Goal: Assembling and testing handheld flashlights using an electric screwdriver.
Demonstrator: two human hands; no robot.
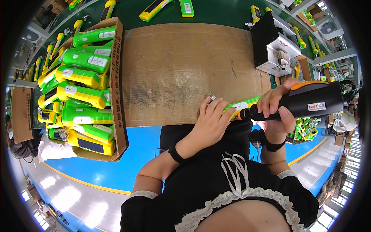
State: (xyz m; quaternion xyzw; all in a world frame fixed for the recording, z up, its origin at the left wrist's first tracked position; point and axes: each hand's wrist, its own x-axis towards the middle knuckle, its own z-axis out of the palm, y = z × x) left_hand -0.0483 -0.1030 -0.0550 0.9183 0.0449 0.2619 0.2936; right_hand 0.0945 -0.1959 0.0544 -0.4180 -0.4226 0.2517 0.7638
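Observation:
My right hand is wrapped round a black electric screwdriver with an orange lever, which lies nearly level and points left. Its tip meets a green-and-yellow flashlight at the near edge of the cardboard sheet. Curled over the flashlight's left part is my left hand, fingers closed on it. A small clear piece shows by the left fingertips; whether it belongs to the flashlight's head I cannot tell. My fingers and the screwdriver hide much of the flashlight.
A worn cardboard sheet covers the green bench. To its left stands an open carton heaped with green-and-yellow flashlights. A black-and-white machine is at the back right. More flashlights lie along the far side.

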